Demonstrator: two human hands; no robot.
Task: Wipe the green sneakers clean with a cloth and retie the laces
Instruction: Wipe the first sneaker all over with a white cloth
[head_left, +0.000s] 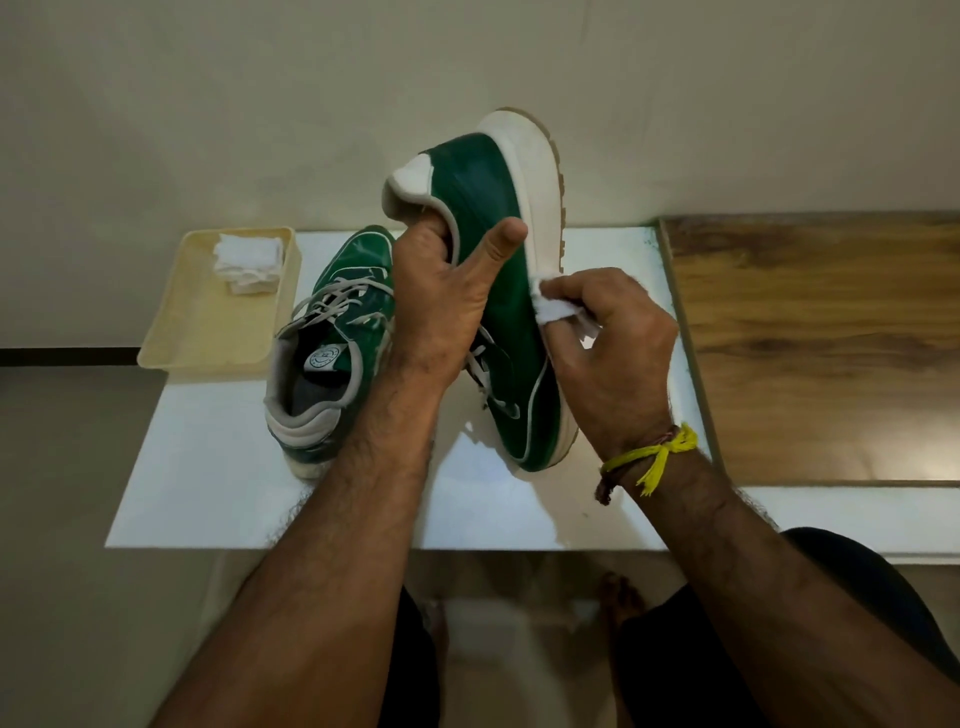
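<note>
Two green sneakers are in play. The raised sneaker (493, 218) stands on end over the middle of the white surface (218, 467), toe down touching it, heel up, its white sole turned to the right. The left hand (447, 306) grips it at the collar, fingers tucked inside the opening and thumb laid flat on the green side. The right hand (618, 343) is closed around a small white cloth (556, 306), pinching it against the white sole edge about midway along the shoe. A yellow thread band (654, 457) circles that wrist. The second sneaker (332, 338) lies flat just to the left, heel toward the near edge, its grey laces (337, 296) loose. At the far left corner a cream tray (208, 327) overhangs the surface edge and holds folded white cloths (249, 260). A wooden panel (821, 338) lies along the right edge.
</note>
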